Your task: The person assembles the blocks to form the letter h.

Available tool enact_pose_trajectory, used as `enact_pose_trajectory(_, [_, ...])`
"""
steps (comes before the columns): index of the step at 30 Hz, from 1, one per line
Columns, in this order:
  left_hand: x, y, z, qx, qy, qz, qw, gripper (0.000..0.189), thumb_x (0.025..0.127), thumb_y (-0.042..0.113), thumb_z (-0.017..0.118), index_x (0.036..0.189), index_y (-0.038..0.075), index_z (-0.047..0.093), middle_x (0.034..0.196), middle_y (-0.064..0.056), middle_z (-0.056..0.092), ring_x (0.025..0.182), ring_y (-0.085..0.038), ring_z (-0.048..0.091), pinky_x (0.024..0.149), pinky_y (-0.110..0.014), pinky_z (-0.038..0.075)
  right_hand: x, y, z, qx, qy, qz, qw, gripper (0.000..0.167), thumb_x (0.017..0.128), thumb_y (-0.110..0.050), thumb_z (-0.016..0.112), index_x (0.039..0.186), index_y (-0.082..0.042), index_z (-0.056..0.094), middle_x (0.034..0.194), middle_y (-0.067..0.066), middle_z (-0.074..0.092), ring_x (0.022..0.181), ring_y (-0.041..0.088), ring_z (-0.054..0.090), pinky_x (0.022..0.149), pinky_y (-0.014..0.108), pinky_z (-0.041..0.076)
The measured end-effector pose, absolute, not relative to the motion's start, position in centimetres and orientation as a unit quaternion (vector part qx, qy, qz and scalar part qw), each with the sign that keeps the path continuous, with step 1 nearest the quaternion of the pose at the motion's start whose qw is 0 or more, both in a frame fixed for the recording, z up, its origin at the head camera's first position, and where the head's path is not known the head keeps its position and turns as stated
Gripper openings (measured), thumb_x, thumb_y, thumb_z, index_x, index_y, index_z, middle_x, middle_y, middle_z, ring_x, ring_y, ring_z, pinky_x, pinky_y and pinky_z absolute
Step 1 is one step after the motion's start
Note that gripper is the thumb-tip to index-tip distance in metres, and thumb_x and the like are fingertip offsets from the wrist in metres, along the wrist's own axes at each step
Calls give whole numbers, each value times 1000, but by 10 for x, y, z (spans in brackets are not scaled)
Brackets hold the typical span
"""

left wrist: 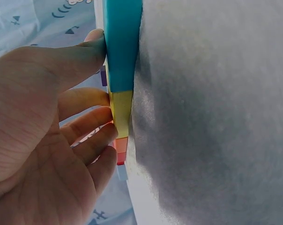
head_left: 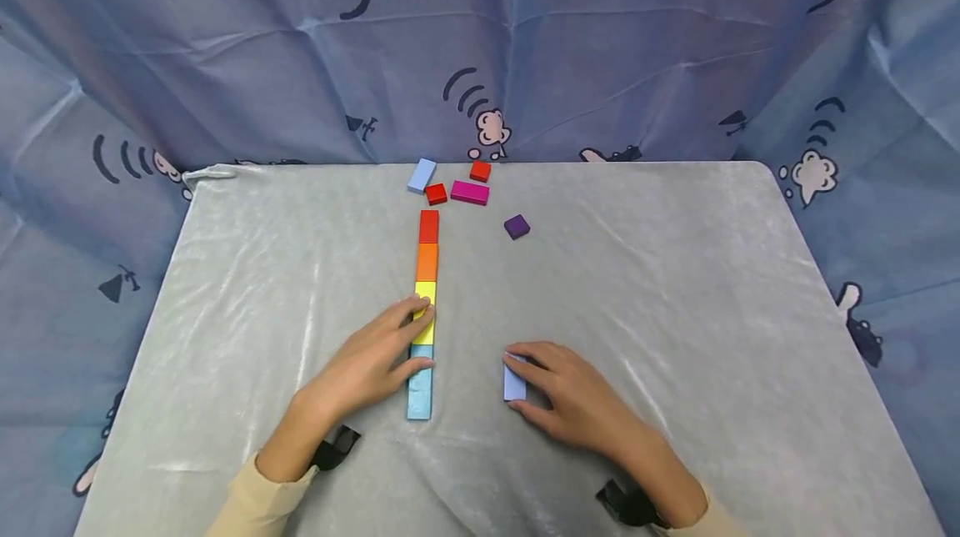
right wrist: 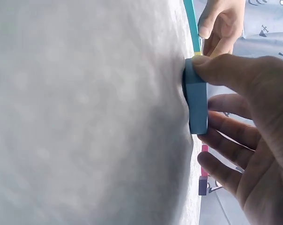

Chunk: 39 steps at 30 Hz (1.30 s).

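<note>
A straight row of blocks runs away from me: cyan [head_left: 420,399] nearest, then yellow [head_left: 425,290], orange [head_left: 427,262] and red [head_left: 429,227] at the far end. My left hand [head_left: 371,358] rests on the row, fingers on the yellow part and thumb on the cyan. In the left wrist view its fingers lie loosely along the row, without curling round it. To the right of the row, my right hand [head_left: 581,395] holds a periwinkle block [head_left: 514,387] by its ends, thumb at the near end and fingers at the far end. That block [right wrist: 197,105] sits on or just above the cloth.
Beyond the row lie loose blocks: a light blue one [head_left: 422,175], two small red ones [head_left: 436,194], a magenta one [head_left: 469,193] and a dark purple one [head_left: 517,227]. A wrinkled grey cloth [head_left: 675,287] covers the table. Patterned blue curtains [head_left: 615,62] surround it.
</note>
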<state>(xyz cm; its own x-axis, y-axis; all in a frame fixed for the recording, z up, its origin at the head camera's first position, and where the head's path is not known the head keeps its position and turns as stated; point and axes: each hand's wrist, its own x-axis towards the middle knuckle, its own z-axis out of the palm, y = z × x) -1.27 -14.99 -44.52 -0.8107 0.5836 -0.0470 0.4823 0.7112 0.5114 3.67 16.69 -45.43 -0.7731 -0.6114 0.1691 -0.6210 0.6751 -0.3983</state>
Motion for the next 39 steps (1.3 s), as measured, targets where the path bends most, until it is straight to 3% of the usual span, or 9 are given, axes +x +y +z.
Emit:
enact_pose_trajectory(5, [-13, -152, -445, 291, 920, 243, 103, 71, 95, 30, 81, 153, 2, 54, 160, -14, 51, 149, -30, 51, 121, -45, 48, 43, 164, -457, 356, -907, 222, 24, 59, 86, -30, 88, 137, -5, 71, 137, 7, 69, 126, 23, 66, 104, 43, 58])
enact_pose_trajectory(13, [-14, -152, -445, 286, 920, 244, 109, 72, 95, 30, 81, 155, 2, 52, 161, -14, 50, 150, -30, 50, 122, -45, 47, 49, 161, -455, 341, -913, 225, -2, 58, 91, -29, 84, 142, -6, 68, 143, 5, 66, 131, 22, 64, 108, 43, 57])
enact_pose_trajectory(21, [-14, -152, -445, 291, 918, 246, 105, 71, 96, 30, 80, 154, 1, 52, 161, -15, 50, 150, -30, 49, 122, -46, 47, 51, 164, -455, 348, -910, 225, 16, 60, 86, -24, 88, 139, -6, 69, 140, 5, 67, 128, 22, 65, 105, 43, 57])
enact_pose_trajectory(39, [-15, -152, -445, 292, 917, 249, 107, 71, 96, 30, 80, 155, 1, 52, 162, -15, 49, 152, -30, 48, 123, -46, 45, 51, 168, -452, 330, -912, 241, -24, 59, 89, -26, 86, 142, -7, 68, 144, 3, 65, 131, 20, 63, 107, 44, 57])
